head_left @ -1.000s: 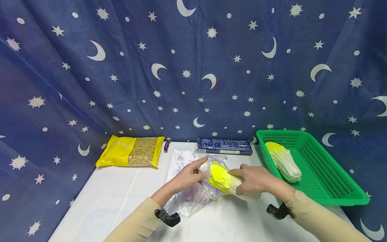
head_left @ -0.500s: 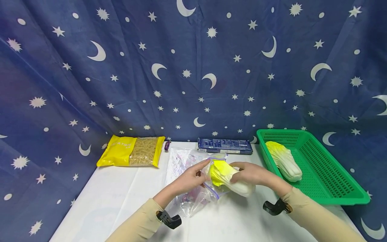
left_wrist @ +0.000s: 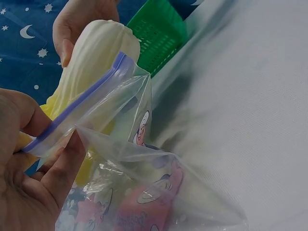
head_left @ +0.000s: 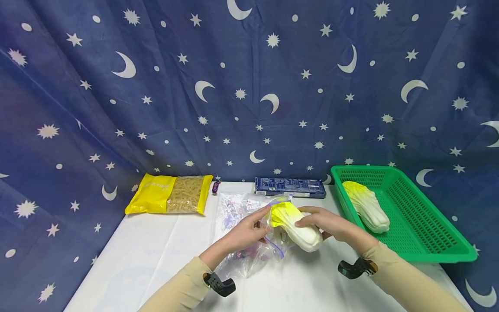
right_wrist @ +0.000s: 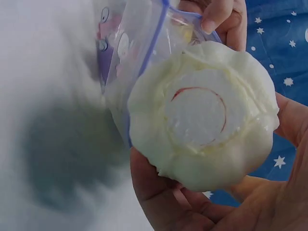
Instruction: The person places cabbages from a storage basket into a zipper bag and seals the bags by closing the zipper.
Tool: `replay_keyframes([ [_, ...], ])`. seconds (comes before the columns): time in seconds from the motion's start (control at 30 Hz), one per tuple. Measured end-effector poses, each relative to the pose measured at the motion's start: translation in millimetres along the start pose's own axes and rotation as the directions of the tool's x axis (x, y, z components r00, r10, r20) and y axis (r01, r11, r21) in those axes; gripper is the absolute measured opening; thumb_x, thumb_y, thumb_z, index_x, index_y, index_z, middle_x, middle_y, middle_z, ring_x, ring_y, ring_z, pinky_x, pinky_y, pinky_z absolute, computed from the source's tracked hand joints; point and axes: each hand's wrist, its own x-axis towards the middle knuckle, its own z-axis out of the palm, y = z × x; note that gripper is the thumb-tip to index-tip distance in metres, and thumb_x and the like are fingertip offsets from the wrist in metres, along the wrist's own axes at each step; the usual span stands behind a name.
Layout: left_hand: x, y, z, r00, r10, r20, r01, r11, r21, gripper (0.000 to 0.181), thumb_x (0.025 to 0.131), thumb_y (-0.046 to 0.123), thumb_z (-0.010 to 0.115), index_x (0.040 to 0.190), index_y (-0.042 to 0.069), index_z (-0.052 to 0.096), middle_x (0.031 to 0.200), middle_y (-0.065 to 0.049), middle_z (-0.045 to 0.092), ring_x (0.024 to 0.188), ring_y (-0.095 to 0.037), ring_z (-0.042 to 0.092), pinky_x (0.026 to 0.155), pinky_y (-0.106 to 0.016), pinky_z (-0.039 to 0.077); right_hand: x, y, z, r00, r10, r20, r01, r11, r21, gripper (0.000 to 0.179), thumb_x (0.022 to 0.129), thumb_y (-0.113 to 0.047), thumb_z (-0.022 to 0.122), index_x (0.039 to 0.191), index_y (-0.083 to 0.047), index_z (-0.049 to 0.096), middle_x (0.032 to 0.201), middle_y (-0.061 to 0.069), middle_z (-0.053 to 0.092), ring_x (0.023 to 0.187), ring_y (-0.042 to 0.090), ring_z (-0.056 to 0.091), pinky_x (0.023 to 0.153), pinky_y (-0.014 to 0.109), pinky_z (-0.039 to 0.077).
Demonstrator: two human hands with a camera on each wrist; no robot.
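Look, short of the counter's back edge [head_left: 239, 187] your right hand [head_left: 327, 220] is gripping the oblong, yellow-and-white cabbage [head_left: 298, 227], probably light, near its firm-looking base, the surest hold; your left hand [head_left: 246, 232] is pinching the clear, purple-zipped plastic bag [head_left: 253, 260].

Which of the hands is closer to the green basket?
Right. The right hand holds a cabbage just left of the green basket; the left hand pinches the clear bag farther left.
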Motion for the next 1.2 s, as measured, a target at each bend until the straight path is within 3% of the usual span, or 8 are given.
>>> replay_keyframes([
  [0.13,0.7,-0.1,2.3,1.000,-0.007,-0.014,0.007,1.000,0.001,0.070,0.100,0.018,0.063,0.162,0.017,0.031,0.168,-0.002,0.026,0.083,-0.019,0.064,0.076,-0.036,0.062,2.5,2,-1,1.000,0.017,0.021,-0.019,0.995,0.102,0.075,0.092,-0.035,0.069,0.156,-0.006,0.040,0.110,0.013,0.063,0.087,0.026,0.065,0.065,0.040,0.060],
  [0.23,1.5,-0.6,4.0,1.000,0.007,-0.015,-0.008,1.000,-0.025,0.069,0.101,0.014,0.061,0.162,0.015,0.030,0.168,-0.004,0.024,0.089,-0.027,0.064,0.075,-0.032,0.062,5.6,5,-3,0.999,0.025,0.042,-0.032,0.981,0.192,0.076,0.094,-0.034,0.068,0.157,-0.005,0.036,0.107,0.013,0.066,0.084,0.024,0.068,0.064,0.038,0.061],
  [0.43,3.5,-2.6,7.9,0.999,0.021,-0.028,-0.023,0.998,-0.062,0.070,0.099,0.006,0.058,0.162,0.009,0.027,0.169,-0.009,0.020,0.108,-0.040,0.061,0.075,-0.031,0.062,11.7,12,-5,0.995,0.023,0.099,-0.059,0.925,0.376,0.076,0.097,-0.032,0.064,0.159,-0.003,0.030,0.109,0.015,0.065,0.085,0.023,0.068,0.069,0.039,0.063],
  [0.57,4.1,-5.2,10.1,0.998,0.016,-0.054,-0.018,0.999,-0.035,0.073,0.098,0.002,0.056,0.163,0.013,0.026,0.169,-0.004,0.021,0.108,-0.031,0.062,0.075,-0.029,0.062,15.5,16,-3,0.990,0.042,0.134,-0.107,0.841,0.530,0.077,0.098,-0.031,0.063,0.160,-0.006,0.025,0.114,0.017,0.062,0.091,0.024,0.067,0.075,0.040,0.063],
  [0.73,4.3,-5.9,12.1,0.997,0.026,-0.076,-0.028,0.999,-0.026,0.077,0.096,-0.001,0.055,0.164,0.019,0.026,0.169,-0.001,0.022,0.105,-0.024,0.063,0.074,-0.030,0.062,18.6,14,1,0.981,0.077,0.178,-0.182,0.676,0.714,0.074,0.100,-0.028,0.062,0.159,-0.010,0.021,0.126,0.024,0.047,0.096,0.027,0.066,0.086,0.046,0.061],
  [0.9,4.4,-4.5,13.5,0.996,0.025,-0.082,-0.027,0.999,-0.025,0.079,0.094,-0.002,0.056,0.164,0.018,0.024,0.169,-0.004,0.019,0.106,-0.031,0.064,0.074,-0.029,0.062,22.9,9,2,0.967,0.056,0.247,-0.239,0.530,0.814,0.062,0.104,-0.026,0.058,0.154,-0.008,0.026,0.134,0.024,0.040,0.103,0.032,0.067,0.097,0.053,0.053],
  [1.07,6.5,-4.0,15.3,0.996,-0.010,-0.090,0.005,0.998,-0.059,0.082,0.091,-0.004,0.056,0.164,0.013,0.022,0.170,-0.009,0.015,0.101,-0.037,0.065,0.075,-0.029,0.062,26.4,3,6,0.965,0.041,0.259,-0.248,0.466,0.849,0.059,0.104,-0.026,0.059,0.153,-0.008,0.030,0.134,0.023,0.042,0.107,0.033,0.066,0.102,0.054,0.049],
  [1.2,9.3,-4.0,15.4,0.994,-0.045,-0.104,0.033,0.992,-0.121,0.084,0.091,-0.005,0.057,0.164,0.016,0.022,0.169,-0.011,0.017,0.093,-0.031,0.067,0.075,-0.032,0.062,28.5,0,10,0.969,0.051,0.241,-0.237,0.471,0.850,0.062,0.104,-0.027,0.061,0.154,-0.008,0.030,0.134,0.024,0.041,0.105,0.032,0.066,0.101,0.052,0.051],
])
